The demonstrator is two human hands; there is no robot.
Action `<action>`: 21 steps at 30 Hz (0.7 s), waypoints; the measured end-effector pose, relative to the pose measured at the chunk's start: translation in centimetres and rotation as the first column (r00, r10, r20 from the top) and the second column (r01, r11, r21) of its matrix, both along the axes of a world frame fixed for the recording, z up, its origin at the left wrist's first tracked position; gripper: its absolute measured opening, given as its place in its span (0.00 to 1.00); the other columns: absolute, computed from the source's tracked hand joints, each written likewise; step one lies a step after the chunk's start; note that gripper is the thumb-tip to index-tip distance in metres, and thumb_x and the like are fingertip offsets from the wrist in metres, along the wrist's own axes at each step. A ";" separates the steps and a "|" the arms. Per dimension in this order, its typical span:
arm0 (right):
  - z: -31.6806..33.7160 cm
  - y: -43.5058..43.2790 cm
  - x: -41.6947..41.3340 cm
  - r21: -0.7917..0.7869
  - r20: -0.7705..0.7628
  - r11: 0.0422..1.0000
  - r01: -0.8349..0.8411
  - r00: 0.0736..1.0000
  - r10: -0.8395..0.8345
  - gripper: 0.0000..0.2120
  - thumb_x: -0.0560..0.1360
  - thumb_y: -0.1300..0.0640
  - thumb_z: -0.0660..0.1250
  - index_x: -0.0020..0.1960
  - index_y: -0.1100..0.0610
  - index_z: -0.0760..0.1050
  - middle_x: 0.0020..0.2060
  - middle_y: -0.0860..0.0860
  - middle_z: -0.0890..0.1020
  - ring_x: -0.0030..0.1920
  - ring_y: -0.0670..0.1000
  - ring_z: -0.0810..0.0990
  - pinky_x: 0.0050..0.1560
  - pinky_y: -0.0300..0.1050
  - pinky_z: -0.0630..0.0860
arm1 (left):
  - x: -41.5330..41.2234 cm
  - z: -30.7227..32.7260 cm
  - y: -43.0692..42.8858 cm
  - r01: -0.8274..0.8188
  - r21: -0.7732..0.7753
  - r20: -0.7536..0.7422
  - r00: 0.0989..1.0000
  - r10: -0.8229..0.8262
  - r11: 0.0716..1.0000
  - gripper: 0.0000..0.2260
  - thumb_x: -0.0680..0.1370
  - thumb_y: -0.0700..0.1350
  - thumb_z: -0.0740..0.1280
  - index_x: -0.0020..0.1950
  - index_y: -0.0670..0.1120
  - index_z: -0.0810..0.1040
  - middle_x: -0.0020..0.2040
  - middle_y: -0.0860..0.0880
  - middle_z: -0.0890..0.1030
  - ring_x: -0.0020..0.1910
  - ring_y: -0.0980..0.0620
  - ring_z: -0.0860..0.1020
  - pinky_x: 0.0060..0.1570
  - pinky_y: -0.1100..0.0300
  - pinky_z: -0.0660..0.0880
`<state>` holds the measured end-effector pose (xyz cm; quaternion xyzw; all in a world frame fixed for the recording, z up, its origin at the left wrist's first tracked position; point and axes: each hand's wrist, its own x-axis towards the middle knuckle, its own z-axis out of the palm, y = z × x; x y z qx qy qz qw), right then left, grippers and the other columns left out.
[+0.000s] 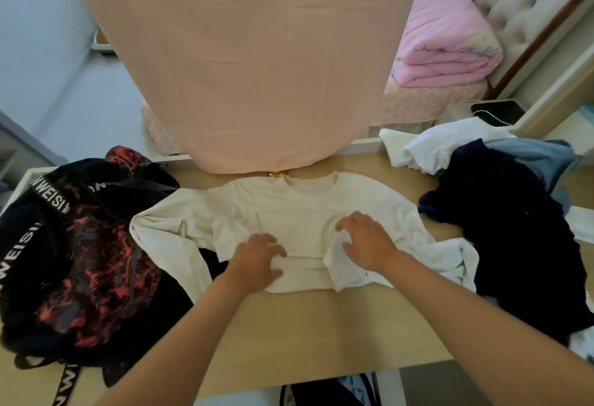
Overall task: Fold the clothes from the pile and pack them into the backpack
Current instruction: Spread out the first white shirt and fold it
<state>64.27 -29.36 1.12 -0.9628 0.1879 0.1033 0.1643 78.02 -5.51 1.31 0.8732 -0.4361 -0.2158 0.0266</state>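
Note:
A cream long-sleeved top lies spread flat on the wooden table, collar away from me. My left hand rests palm down on its lower hem with fingers slightly bent. My right hand lies on the right side of the chest, fingers spread, beside a folded-in bit of sleeve. A black and red backpack with lettered straps sits at the table's left. The pile of clothes, dark navy, white and blue pieces, lies at the right.
A pink cloth hangs down over the table's far edge. Behind it stands a bed with a folded pink quilt and a tufted headboard. A dark device with a white cable sits at the back right.

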 end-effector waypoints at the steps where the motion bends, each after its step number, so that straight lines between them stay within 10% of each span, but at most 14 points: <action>1: -1.0 0.2 -0.5 0.043 -0.052 0.998 -0.037 0.998 0.039 0.19 0.76 0.54 0.65 0.66 0.48 0.71 0.62 0.51 0.71 0.63 0.55 0.72 0.60 0.48 0.70 | -0.2 -1.1 0.5 0.048 0.117 0.002 0.999 -0.048 0.992 0.27 0.75 0.56 0.69 0.73 0.59 0.66 0.77 0.51 0.58 0.76 0.46 0.55 0.71 0.48 0.57; 3: -2.9 0.6 -1.5 0.092 -0.140 0.985 -0.147 0.977 0.159 0.29 0.72 0.56 0.67 0.71 0.45 0.66 0.66 0.50 0.66 0.66 0.55 0.68 0.61 0.47 0.69 | -0.2 -3.0 1.7 0.060 0.239 0.051 0.996 -0.074 0.969 0.31 0.77 0.54 0.66 0.78 0.57 0.58 0.80 0.48 0.52 0.78 0.42 0.50 0.75 0.45 0.52; 6: -4.8 0.9 -2.0 0.081 -0.174 0.971 -0.224 0.956 0.235 0.43 0.68 0.47 0.70 0.78 0.37 0.52 0.74 0.51 0.55 0.70 0.54 0.60 0.65 0.51 0.66 | 0.5 -4.1 2.1 0.015 0.081 0.184 0.982 -0.029 0.997 0.22 0.75 0.51 0.58 0.69 0.55 0.75 0.70 0.45 0.74 0.67 0.39 0.73 0.62 0.43 0.71; 11: -5.2 0.5 0.6 0.006 -0.091 0.957 -0.289 0.953 0.288 0.16 0.75 0.48 0.67 0.62 0.46 0.77 0.71 0.51 0.67 0.67 0.55 0.68 0.58 0.48 0.68 | 1.8 -4.3 -0.1 0.118 0.084 0.237 0.962 -0.134 0.990 0.20 0.68 0.55 0.73 0.59 0.53 0.82 0.59 0.47 0.81 0.57 0.42 0.79 0.55 0.47 0.76; 16: -3.2 -1.2 1.8 0.488 0.038 0.857 0.164 0.977 -0.209 0.04 0.81 0.53 0.62 0.49 0.53 0.70 0.39 0.46 0.74 0.39 0.47 0.73 0.44 0.47 0.71 | 0.8 -5.4 -2.7 0.186 0.109 0.088 0.977 -0.196 0.976 0.35 0.73 0.47 0.69 0.78 0.47 0.60 0.76 0.45 0.63 0.73 0.41 0.63 0.71 0.46 0.62; 21: -1.3 -4.2 3.5 0.762 -0.046 0.500 0.412 0.804 -0.593 0.15 0.77 0.45 0.64 0.55 0.52 0.63 0.47 0.48 0.73 0.50 0.53 0.75 0.46 0.48 0.74 | 1.4 -6.9 -4.1 0.141 -0.063 0.162 0.978 -0.130 0.988 0.23 0.63 0.37 0.74 0.57 0.47 0.80 0.49 0.48 0.81 0.43 0.45 0.80 0.39 0.52 0.79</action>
